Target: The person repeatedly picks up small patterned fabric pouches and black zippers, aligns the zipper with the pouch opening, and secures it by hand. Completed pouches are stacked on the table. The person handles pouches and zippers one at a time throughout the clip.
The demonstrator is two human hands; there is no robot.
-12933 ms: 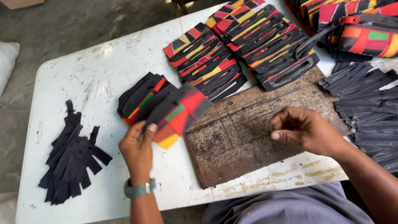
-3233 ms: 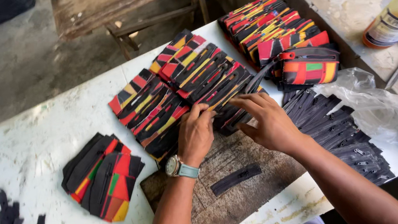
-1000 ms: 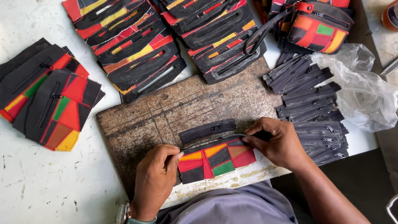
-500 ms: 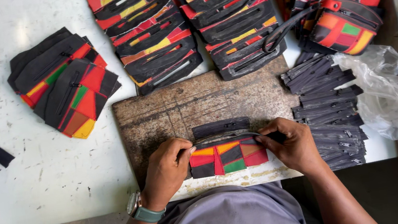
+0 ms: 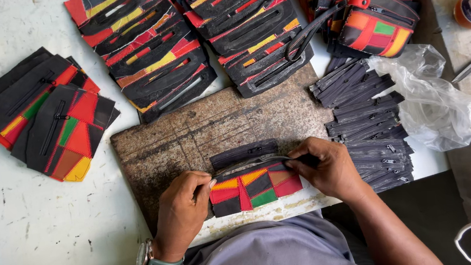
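We pinch the multicoloured patchwork fabric panel (image 5: 254, 187) at both ends, left hand (image 5: 182, 214) and right hand (image 5: 327, 169) clamped on it, on the worn wooden board (image 5: 188, 135). We'd keep its top edge straight against the black zipper strip (image 5: 244, 152) just above, pulling evenly.

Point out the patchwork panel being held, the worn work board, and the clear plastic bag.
patchwork panel (image 5: 256, 187), head view, on its green and red patches between the hands.
work board (image 5: 199, 128), head view, on its bare stained surface.
plastic bag (image 5: 432, 99), head view, on its crumpled middle.
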